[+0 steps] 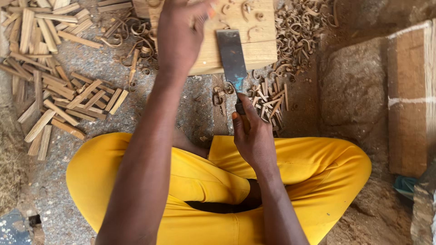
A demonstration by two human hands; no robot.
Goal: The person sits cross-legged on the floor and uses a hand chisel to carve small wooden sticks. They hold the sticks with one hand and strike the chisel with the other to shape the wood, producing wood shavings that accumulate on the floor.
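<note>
I sit cross-legged in yellow trousers (318, 168) on the ground. My right hand (253, 136) grips the handle of a wide flat chisel (230, 56), whose steel blade lies on a pale wooden block (254, 45) ahead of me. My left hand (179, 38) reaches forward over the block's left part, fingers bent down onto the wood. Whether a small piece sits under its fingertips is hidden.
Piles of short split wood sticks (54, 86) lie to the left. Curled wood shavings (299, 27) cover the ground around the block. A few small sticks (272, 97) lie near the chisel. A large stone (354, 86) and a thick timber plank (411, 100) stand at right.
</note>
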